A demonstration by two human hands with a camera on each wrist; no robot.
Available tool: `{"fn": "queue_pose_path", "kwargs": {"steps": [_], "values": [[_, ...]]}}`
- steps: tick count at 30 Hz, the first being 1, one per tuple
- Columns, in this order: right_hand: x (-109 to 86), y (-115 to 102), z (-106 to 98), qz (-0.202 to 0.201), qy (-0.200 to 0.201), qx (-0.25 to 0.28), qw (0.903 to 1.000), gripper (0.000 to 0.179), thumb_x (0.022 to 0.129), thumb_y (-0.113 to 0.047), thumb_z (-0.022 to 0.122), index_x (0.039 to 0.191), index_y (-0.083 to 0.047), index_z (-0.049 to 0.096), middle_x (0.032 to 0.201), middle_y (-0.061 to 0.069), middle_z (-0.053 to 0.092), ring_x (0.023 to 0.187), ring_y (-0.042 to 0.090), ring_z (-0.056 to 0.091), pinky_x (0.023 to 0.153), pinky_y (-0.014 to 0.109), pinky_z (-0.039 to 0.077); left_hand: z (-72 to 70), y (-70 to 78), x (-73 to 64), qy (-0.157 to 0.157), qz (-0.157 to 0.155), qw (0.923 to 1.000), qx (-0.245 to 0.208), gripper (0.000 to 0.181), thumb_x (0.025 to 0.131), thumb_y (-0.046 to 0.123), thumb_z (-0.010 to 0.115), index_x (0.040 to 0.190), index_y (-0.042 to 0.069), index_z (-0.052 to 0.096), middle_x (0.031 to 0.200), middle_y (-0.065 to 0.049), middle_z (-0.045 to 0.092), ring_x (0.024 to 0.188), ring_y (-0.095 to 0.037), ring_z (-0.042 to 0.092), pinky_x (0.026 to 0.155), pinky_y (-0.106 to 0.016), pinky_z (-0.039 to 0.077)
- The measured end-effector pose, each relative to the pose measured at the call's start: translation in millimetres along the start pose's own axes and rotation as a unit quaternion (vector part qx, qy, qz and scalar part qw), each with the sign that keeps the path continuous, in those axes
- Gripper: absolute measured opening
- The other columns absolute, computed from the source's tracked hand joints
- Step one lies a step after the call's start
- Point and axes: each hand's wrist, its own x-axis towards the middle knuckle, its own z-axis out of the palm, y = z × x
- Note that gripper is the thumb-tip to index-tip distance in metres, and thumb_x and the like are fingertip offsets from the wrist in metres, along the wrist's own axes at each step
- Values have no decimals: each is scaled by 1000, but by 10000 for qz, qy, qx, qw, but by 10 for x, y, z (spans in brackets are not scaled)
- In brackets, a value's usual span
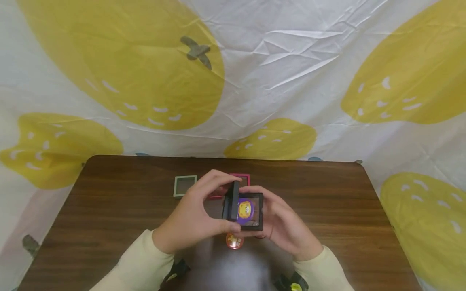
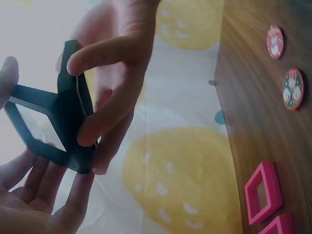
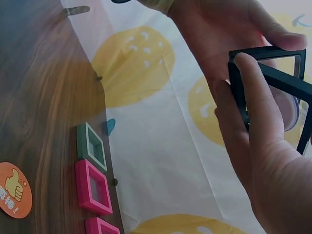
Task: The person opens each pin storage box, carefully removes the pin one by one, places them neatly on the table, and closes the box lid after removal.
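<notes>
A small black hinged display frame (image 1: 260,214) is held up over the table, its two halves swung apart like a book. Inside it, against the clear film, is a round purple badge (image 1: 246,210) with a yellow cartoon animal face. My left hand (image 1: 191,208) pinches the raised half between the fingers at the top and the thumb at the bottom. On the other side my right hand (image 1: 285,222) holds the half with the badge, its fingers around the outer edge. A red round badge (image 1: 234,241) lies on the table just below the hands.
A pale green frame (image 1: 175,186) and pink frames (image 3: 92,187) stand in a row near the back of the wooden table (image 1: 127,214). More round badges lie there, one orange with a thumbs-up (image 3: 17,190) and one green and red (image 2: 293,88). Lemon-print cloth (image 1: 291,81) hangs behind.
</notes>
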Motion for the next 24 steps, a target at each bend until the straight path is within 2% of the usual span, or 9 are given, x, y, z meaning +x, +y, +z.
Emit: {"fn": "queue_pose_path", "kwargs": {"steps": [5, 9, 12, 15, 18, 21, 24], "values": [[-5, 1, -38, -53, -117, 354, 9993, 60, 103, 2, 23, 156, -5, 49, 145, 23, 60, 126, 35, 66, 105, 56, 55, -38, -29, -5, 238, 99, 9951, -955, 83, 72, -1, 101, 146, 10, 65, 138, -9, 60, 130, -33, 56, 111, -44, 52], [-20, 6, -57, -36, -79, 578, 9983, 59, 105, 1, 23, 157, -5, 49, 148, 23, 55, 127, 35, 66, 106, 55, 55, -51, -51, -11, 327, 297, 9891, -1405, 83, 79, 21, 100, 148, -2, 60, 143, -19, 56, 134, -36, 53, 110, -45, 52], [-21, 0, -56, -34, -38, 597, 9982, 59, 104, 1, 24, 158, -5, 47, 151, 22, 51, 127, 36, 66, 106, 54, 55, -43, -58, -15, 434, 329, 9864, -1553, 92, 79, 39, 98, 149, -5, 58, 144, -25, 54, 135, -34, 52, 108, -45, 53], [-13, -10, -42, -64, -19, 534, 9986, 60, 103, 3, 25, 158, -4, 48, 152, 22, 50, 127, 35, 65, 106, 55, 55, -44, -60, -17, 514, 296, 9847, -1637, 95, 78, 42, 97, 149, -6, 58, 145, -24, 54, 135, -33, 53, 107, -45, 54], [-2, -21, -38, -187, 14, 191, 9996, 60, 102, 4, 24, 157, -3, 48, 152, 22, 51, 127, 34, 65, 104, 57, 56, -45, -59, -16, 516, 294, 9852, -1608, 96, 77, 43, 97, 150, -6, 57, 145, -21, 55, 136, -33, 53, 108, -45, 54], [3, -41, -38, -330, 334, -531, 9975, 57, 104, 4, 25, 154, -5, 53, 148, 18, 56, 124, 29, 66, 100, 50, 59, -47, -59, -15, 509, 318, 9865, -1524, 96, 77, 43, 97, 150, -6, 58, 144, -20, 56, 136, -33, 53, 108, -46, 53], [5, -72, -30, -499, 896, -1489, 9835, 53, 103, 6, 32, 149, -3, 57, 144, 18, 60, 121, 27, 67, 96, 41, 61, -47, -67, -26, 516, 269, 9877, -1450, 94, 76, 42, 98, 149, -3, 60, 143, -19, 57, 136, -33, 53, 108, -46, 53]]}}
